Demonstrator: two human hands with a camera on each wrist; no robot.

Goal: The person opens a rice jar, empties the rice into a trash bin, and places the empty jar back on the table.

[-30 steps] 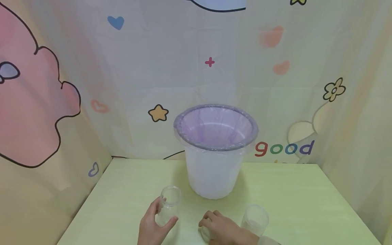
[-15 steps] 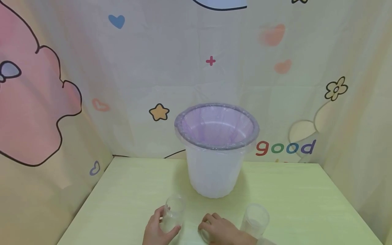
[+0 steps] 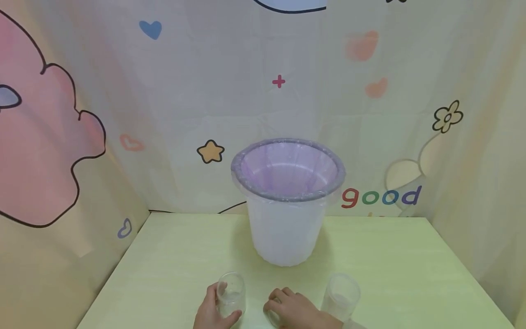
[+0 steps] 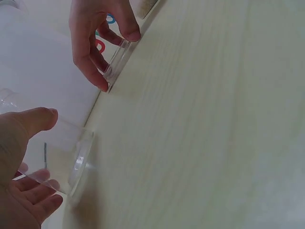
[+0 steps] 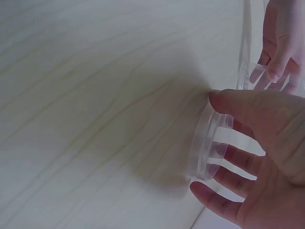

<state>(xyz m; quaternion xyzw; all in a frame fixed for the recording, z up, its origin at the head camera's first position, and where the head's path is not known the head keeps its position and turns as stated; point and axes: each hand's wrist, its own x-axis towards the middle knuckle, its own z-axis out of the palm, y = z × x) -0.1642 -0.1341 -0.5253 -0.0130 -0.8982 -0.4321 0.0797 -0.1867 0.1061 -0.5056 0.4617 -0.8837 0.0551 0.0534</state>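
My left hand [image 3: 210, 311] grips a clear, see-through jar [image 3: 232, 299] from its left side, thumb in front and fingers behind. In the left wrist view the base of the jar [image 4: 80, 162] is close over the tabletop. To the right of it, my right hand [image 3: 299, 310] holds a shallow clear round lid [image 3: 271, 317] by its edge, low at the table. The right wrist view shows the thumb and fingers around the rim of the lid [image 5: 204, 143]; its far side is partly hidden by the fingers.
Another clear cylindrical container [image 3: 342, 296] stands by my right forearm. Behind both hands is a white bucket [image 3: 285, 233] with a grey rim and a clear liner. A printed curtain [image 3: 185, 91] hangs behind the pale table [image 3: 402, 265].
My left hand has brought the jar down and nearer to me, with a small shift to the right. The right hand stays nearly in place with the lid.
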